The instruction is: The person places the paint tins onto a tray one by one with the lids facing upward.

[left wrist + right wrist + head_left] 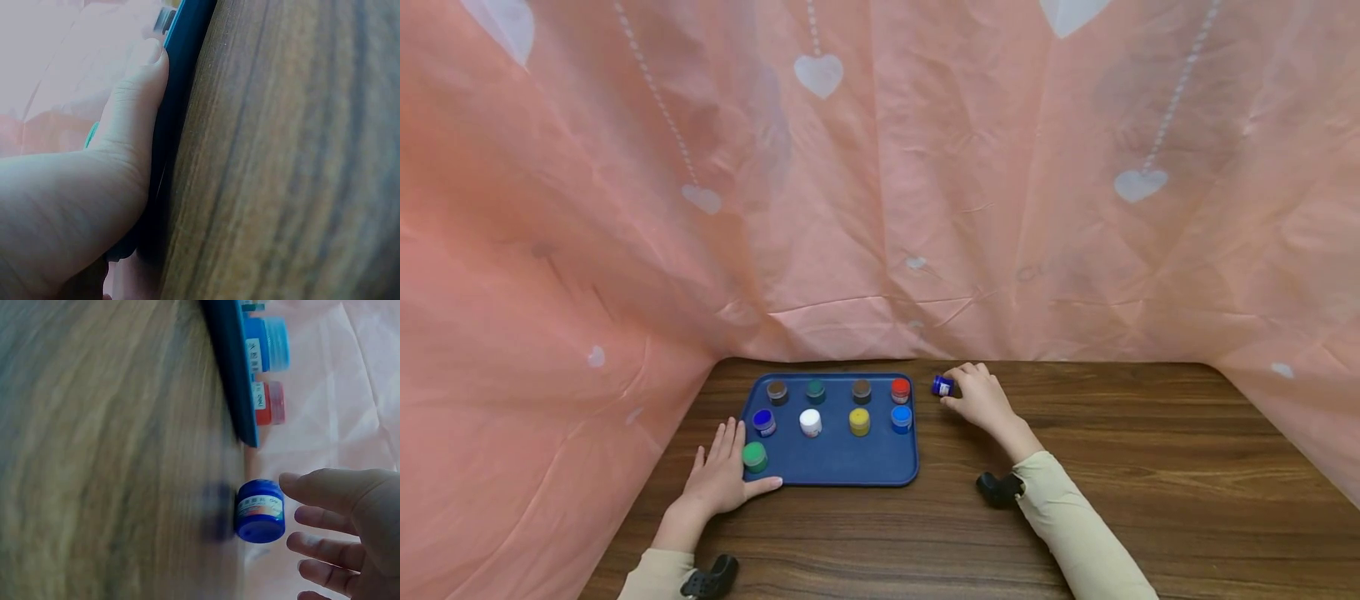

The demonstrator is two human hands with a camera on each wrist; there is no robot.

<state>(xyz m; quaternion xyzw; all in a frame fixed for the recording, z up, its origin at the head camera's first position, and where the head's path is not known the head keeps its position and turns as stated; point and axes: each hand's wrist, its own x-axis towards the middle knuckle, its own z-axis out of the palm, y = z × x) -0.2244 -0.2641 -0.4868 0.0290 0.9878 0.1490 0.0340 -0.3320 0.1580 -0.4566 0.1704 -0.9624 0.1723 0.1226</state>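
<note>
Flat on the table, my left hand [718, 477] frames the near left corner of a blue tray [831, 468]. Its straight fingers lie along the left side, and the thumb rests at the front rim. A green paint jar [755, 456] stands in that corner, right by the palm. To the right of the tray a dark blue paint jar [260, 511] lies on its side on the table. My right hand [981, 400] is spread at this jar, thumb tip close to it and fingers loosely bent, without a grip around it.
Upright in the tray are more paint jars: purple-blue [763, 422], white [810, 422], yellow [859, 422], light blue [901, 419], red [900, 390], dark green [816, 391] and two brownish ones. A pink curtain [880, 208] hangs behind the wooden table [1120, 467].
</note>
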